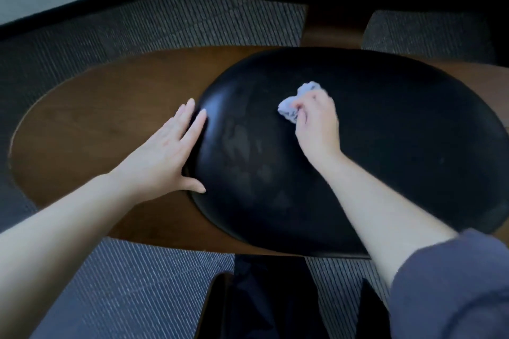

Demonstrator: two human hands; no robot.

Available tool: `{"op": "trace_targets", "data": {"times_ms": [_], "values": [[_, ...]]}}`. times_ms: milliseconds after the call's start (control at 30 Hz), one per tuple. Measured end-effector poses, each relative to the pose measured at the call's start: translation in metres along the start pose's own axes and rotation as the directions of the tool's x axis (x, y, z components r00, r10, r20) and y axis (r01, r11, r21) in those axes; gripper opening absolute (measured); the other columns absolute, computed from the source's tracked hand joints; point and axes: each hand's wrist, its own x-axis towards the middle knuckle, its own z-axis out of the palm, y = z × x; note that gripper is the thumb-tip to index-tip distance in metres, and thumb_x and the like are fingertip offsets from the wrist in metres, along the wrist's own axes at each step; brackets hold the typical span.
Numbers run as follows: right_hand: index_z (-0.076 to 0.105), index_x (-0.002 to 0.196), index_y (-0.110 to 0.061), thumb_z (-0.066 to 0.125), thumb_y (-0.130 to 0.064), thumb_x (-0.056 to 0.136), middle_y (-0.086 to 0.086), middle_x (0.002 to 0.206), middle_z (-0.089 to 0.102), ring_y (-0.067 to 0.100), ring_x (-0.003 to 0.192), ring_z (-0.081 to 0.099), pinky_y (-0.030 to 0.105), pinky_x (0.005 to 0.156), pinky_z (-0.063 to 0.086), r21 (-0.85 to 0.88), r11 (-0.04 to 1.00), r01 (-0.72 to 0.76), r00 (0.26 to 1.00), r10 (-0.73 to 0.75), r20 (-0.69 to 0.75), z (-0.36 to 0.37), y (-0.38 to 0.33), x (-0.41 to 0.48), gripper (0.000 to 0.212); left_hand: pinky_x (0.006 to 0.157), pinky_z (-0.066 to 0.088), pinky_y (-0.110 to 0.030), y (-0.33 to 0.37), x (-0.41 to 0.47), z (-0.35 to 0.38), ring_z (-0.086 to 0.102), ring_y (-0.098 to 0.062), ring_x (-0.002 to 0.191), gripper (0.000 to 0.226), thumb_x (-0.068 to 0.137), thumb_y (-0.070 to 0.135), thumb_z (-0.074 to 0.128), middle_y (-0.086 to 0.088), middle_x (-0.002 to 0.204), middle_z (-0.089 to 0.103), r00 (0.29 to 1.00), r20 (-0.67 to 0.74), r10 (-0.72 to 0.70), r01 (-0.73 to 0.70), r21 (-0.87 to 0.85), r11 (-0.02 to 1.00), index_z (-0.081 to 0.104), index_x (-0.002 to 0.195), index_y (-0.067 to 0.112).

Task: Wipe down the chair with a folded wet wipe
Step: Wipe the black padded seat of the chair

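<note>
Right hand (316, 124) fingers curled tight round the bunched wet wipe (296, 103) near the middle of the black seat cushion (399, 151) of the chair (96, 124), left hand (165, 157) fingers straight, flat against the cushion's left edge: likely to smear and skip patches, with the wipe crumpled, not folded flat.

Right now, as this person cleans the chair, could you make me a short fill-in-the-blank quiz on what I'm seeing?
1. The right hand grips the wet wipe on the chair's ____ seat cushion.
2. The left hand rests at the cushion's edge, fingers straight, holding ____.
3. The cushion sits in a brown ____ shell.
4. The floor is covered in ribbed grey ____.

Missing words: black; nothing; wooden; carpet.
</note>
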Motion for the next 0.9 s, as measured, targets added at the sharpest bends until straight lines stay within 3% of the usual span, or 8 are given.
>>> {"op": "trace_targets", "data": {"times_ms": [100, 300, 400, 500, 567, 667, 800, 900], "values": [[0.065, 0.089, -0.012, 0.049, 0.001, 0.084, 0.008, 0.112, 0.056, 0.023, 0.099, 0.051, 0.036, 0.087, 0.046, 0.025, 0.991, -0.135, 0.989, 0.136, -0.061, 0.025, -0.035, 0.038, 0.021, 0.120, -0.003, -0.034, -0.005, 0.002, 0.005, -0.012, -0.022, 0.150, 0.135, 0.062, 0.065, 0.071, -0.013, 0.161, -0.016, 1.000, -0.003, 0.007, -0.007, 0.053, 0.999, -0.014, 0.150, 0.009], [0.068, 0.081, -0.010, 0.039, -0.005, 0.084, 0.005, 0.095, 0.062, 0.024, 0.088, 0.051, 0.030, 0.081, 0.044, 0.240, 0.943, 0.231, 0.962, -0.259, 0.092, 0.023, -0.069, -0.089, 0.029, 0.118, -0.008, -0.033, 0.004, 0.002, 0.000, -0.015, -0.023, 0.150, 0.133, 0.069, 0.060, 0.072, -0.014, 0.160, -0.022, 0.998, 0.025, -0.056, 0.055, 0.044, 0.998, -0.017, 0.152, 0.005], [0.057, 0.058, -0.023, 0.032, -0.007, 0.070, 0.006, 0.080, 0.051, 0.025, 0.076, 0.044, 0.041, 0.062, 0.039, 0.302, 0.951, 0.063, 0.987, -0.104, 0.120, 0.004, -0.040, -0.063, 0.031, 0.120, -0.006, -0.034, 0.010, 0.004, 0.000, -0.015, -0.023, 0.150, 0.130, 0.073, 0.060, 0.069, -0.013, 0.159, -0.025, 0.995, 0.045, -0.088, 0.085, 0.073, 0.994, -0.019, 0.151, 0.006], [0.057, 0.062, -0.021, 0.028, -0.012, 0.071, 0.007, 0.085, 0.048, 0.024, 0.074, 0.041, 0.037, 0.063, 0.035, 0.242, 0.968, -0.061, 0.998, 0.056, 0.027, 0.021, -0.063, -0.010, 0.031, 0.120, -0.005, -0.034, 0.011, 0.003, 0.001, -0.015, -0.023, 0.150, 0.130, 0.072, 0.058, 0.070, -0.012, 0.160, -0.025, 0.994, 0.048, -0.098, 0.094, 0.066, 0.993, -0.018, 0.152, 0.006], [0.060, 0.070, -0.001, 0.032, -0.017, 0.076, 0.014, 0.089, 0.057, 0.026, 0.075, 0.046, 0.036, 0.065, 0.039, 0.225, 0.973, 0.061, 0.997, -0.071, 0.040, 0.034, -0.087, -0.033, 0.033, 0.120, -0.005, -0.034, 0.011, 0.003, 0.000, -0.015, -0.023, 0.150, 0.130, 0.072, 0.058, 0.070, -0.012, 0.160, -0.025, 0.995, 0.047, -0.092, 0.089, 0.063, 0.994, -0.017, 0.152, 0.006], [0.066, 0.082, -0.011, 0.039, -0.007, 0.084, 0.004, 0.096, 0.061, 0.025, 0.085, 0.051, 0.037, 0.078, 0.045, 0.227, 0.940, 0.256, 0.959, -0.277, 0.065, 0.027, -0.070, -0.100, 0.027, 0.120, -0.004, -0.034, 0.011, 0.002, -0.001, -0.014, -0.023, 0.150, 0.130, 0.072, 0.059, 0.070, -0.013, 0.160, -0.024, 0.995, 0.048, -0.090, 0.087, 0.074, 0.993, -0.017, 0.152, 0.006], [0.050, 0.064, -0.025, 0.033, -0.008, 0.071, -0.004, 0.085, 0.045, 0.017, 0.073, 0.042, 0.031, 0.063, 0.037, 0.180, 0.980, 0.084, 0.995, -0.092, 0.036, 0.015, -0.049, -0.058, 0.025, 0.121, 0.000, -0.036, 0.013, 0.003, 0.000, -0.011, -0.024, 0.151, 0.131, 0.070, 0.061, 0.070, -0.014, 0.160, -0.022, 0.995, 0.036, -0.098, 0.094, 0.104, 0.990, -0.016, 0.152, 0.005], [0.059, 0.060, -0.010, 0.034, -0.007, 0.069, 0.008, 0.089, 0.053, 0.029, 0.072, 0.050, 0.038, 0.059, 0.042, 0.167, 0.982, 0.082, 0.996, -0.085, 0.009, 0.029, -0.085, -0.050, 0.027, 0.122, 0.003, -0.037, 0.014, 0.002, 0.002, -0.009, -0.025, 0.151, 0.132, 0.069, 0.058, 0.073, -0.015, 0.161, -0.020, 0.993, 0.008, -0.120, 0.118, 0.110, 0.987, -0.013, 0.153, 0.005]]}}
